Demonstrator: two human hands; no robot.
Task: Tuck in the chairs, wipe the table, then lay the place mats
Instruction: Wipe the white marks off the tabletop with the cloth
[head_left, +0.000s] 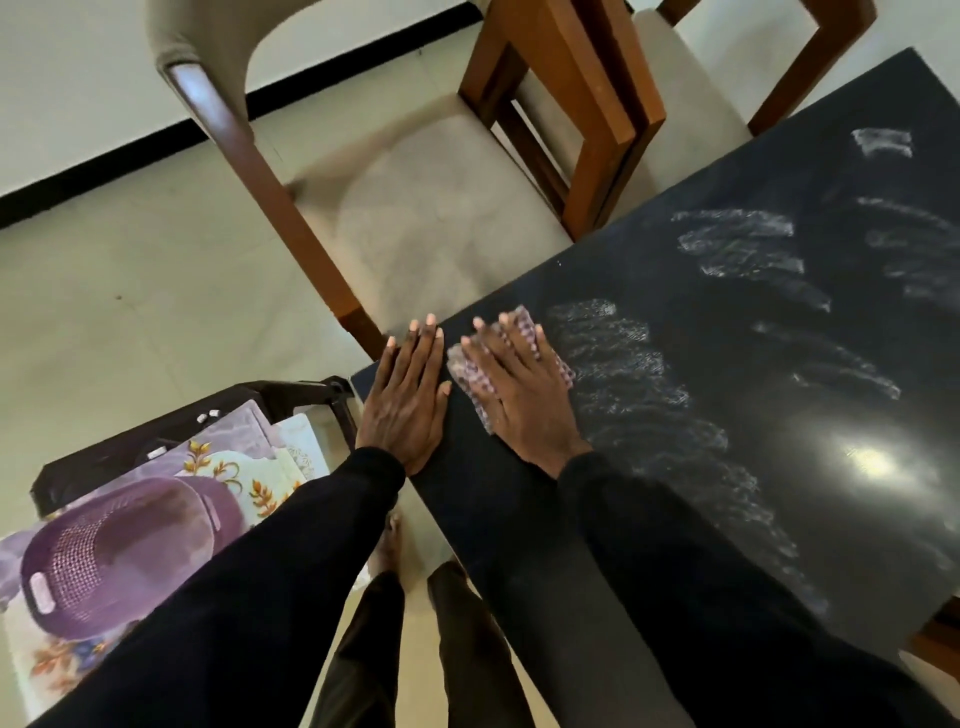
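A purple checked cloth (470, 375) is pressed flat under the spread right hand (519, 387) at the corner of the black table (857, 338), whose streaked top is stretched away toward 2 o'clock, nearer that hand, while the left hand (405, 400) is laid flat just beside it at 9 o'clock.

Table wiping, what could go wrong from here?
1. The cloth under the right hand sits close to the edge of the table; a stroke outward may drip onto the chair seat beside it.
2. The wipe streaks lie in patches with bare gaps, so spots may get missed.
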